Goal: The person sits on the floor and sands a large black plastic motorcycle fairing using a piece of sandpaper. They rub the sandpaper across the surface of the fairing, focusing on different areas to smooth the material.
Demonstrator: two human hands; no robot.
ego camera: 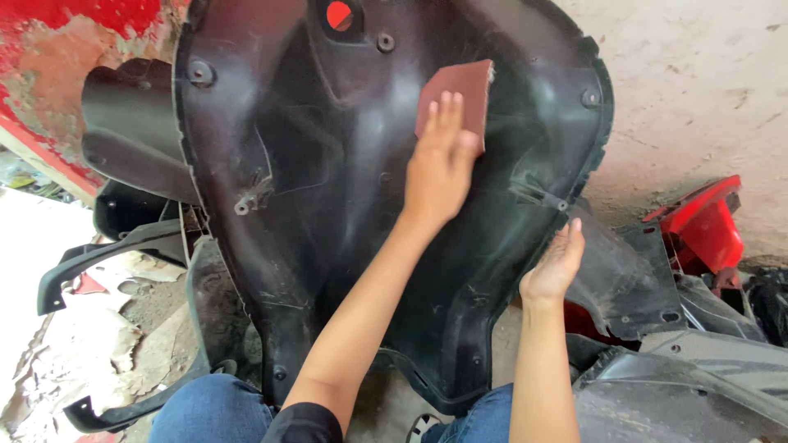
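Sandpaper [456, 92] seemingly flat under left fingers [443, 123]

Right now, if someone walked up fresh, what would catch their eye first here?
The big black plastic body panel filling the middle, propped upright. On its upper part the left hand presses a reddish-brown sheet of sandpaper flat, while the right hand steadies the panel's right edge. A red panel piece lies at the right among other dark parts.
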